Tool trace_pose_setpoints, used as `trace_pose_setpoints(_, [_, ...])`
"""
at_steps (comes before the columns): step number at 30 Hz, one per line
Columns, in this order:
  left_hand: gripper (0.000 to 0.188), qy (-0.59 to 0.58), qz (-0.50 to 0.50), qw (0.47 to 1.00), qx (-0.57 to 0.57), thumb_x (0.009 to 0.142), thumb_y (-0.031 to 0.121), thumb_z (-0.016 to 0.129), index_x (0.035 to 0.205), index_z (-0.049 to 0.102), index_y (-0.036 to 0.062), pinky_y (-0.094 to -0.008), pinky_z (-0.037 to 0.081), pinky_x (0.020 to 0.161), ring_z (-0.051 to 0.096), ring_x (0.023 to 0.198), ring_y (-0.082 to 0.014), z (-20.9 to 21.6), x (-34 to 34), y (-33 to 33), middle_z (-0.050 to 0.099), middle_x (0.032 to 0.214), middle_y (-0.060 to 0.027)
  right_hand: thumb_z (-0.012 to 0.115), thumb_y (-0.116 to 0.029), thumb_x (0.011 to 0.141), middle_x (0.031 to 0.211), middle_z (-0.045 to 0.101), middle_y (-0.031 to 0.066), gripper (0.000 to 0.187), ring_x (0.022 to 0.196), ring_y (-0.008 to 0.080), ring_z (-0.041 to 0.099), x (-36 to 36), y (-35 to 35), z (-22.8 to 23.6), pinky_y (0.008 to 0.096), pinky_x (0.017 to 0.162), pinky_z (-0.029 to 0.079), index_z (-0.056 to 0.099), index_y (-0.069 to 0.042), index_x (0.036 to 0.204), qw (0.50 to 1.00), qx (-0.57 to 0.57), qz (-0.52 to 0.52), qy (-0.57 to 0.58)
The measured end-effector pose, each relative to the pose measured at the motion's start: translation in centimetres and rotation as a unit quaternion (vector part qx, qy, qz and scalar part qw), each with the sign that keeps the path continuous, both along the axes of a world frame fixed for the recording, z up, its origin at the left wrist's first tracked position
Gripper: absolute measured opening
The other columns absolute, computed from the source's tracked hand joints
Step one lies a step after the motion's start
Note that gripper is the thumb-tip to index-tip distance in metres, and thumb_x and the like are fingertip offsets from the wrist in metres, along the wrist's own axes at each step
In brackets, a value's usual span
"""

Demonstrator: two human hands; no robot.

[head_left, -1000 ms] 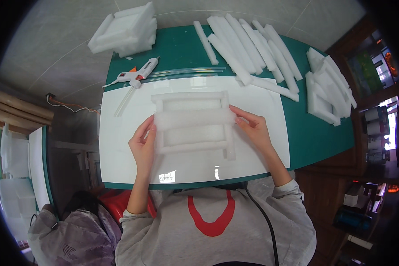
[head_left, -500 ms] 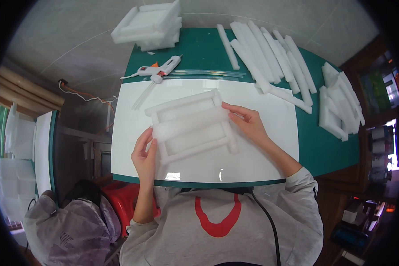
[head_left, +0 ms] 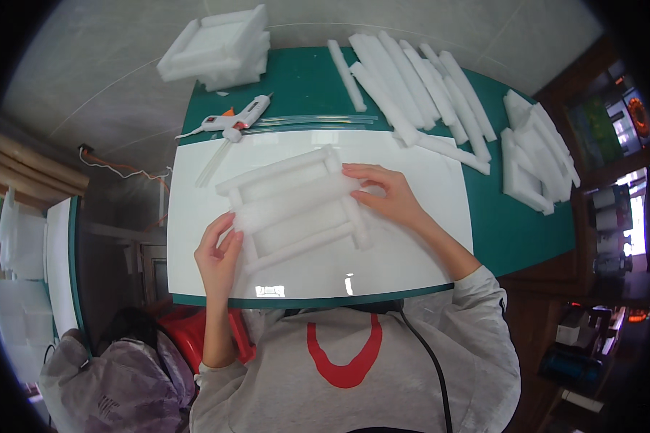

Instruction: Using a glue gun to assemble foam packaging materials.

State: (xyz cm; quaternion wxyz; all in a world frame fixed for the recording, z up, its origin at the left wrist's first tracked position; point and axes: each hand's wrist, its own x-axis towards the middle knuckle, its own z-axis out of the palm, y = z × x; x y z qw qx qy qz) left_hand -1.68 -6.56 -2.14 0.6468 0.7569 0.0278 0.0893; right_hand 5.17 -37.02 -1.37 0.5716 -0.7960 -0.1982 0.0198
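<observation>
A white foam tray (head_left: pixel 290 247) with raised strips along its edges lies slanted on the white board. Across its middle runs a broad foam strip (head_left: pixel 289 202). My left hand (head_left: pixel 218 249) is at the strip's left end, thumb and fingers closed around it. At the opposite end, my right hand (head_left: pixel 379 191) grips between thumb and fingertips. The strip rests on the tray or just touches it; whether it is stuck down cannot be seen.
A white glue gun (head_left: pixel 240 117) lies on the green mat (head_left: pixel 296 79) beside clear glue sticks (head_left: pixel 310 123). Loose foam strips (head_left: pixel 404 79) are heaped at the back right. Stacked foam trays (head_left: pixel 220 43) stand back left, and more foam pieces (head_left: pixel 538 155) sit far right.
The whole view has shifted slightly, so everything appears further left. Both hands keep their places at the ends of the foam strip.
</observation>
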Motion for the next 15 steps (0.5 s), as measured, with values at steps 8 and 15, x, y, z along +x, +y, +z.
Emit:
trace_pose_setpoints(8, [0.036, -0.007, -0.02, 1.0, 0.018, 0.082, 0.002, 0.055, 0.118, 0.049, -0.0023, -0.0311, 0.042, 0.091, 0.049, 0.109, -0.0194, 0.0, 0.2, -0.2, 0.05, 0.119, -0.0122, 0.066, 0.001, 0.071, 0.104, 0.059, 0.009, 0.027, 0.082, 0.0186, 0.057, -0.3, 0.0, 0.8, 0.0245, 0.071, 0.048, 0.061, -0.004, 0.097, 0.992, -0.063, -0.005, -0.108])
trace_pose_setpoints(15, [0.038, -0.006, -0.018, 1.0, -0.009, 0.087, 0.007, 0.048, 0.124, 0.044, -0.0008, -0.031, 0.039, 0.091, 0.049, 0.109, -0.0212, 0.0, 0.1, -0.2, 0.049, 0.123, -0.014, 0.069, 0.001, 0.071, 0.095, 0.056, 0.0052, 0.028, 0.07, 0.0075, 0.053, 3.1, -6.0, 0.2, 0.0198, 0.064, 0.045, 0.057, 0.001, 0.097, 0.938, 0.073, -0.299, -0.161])
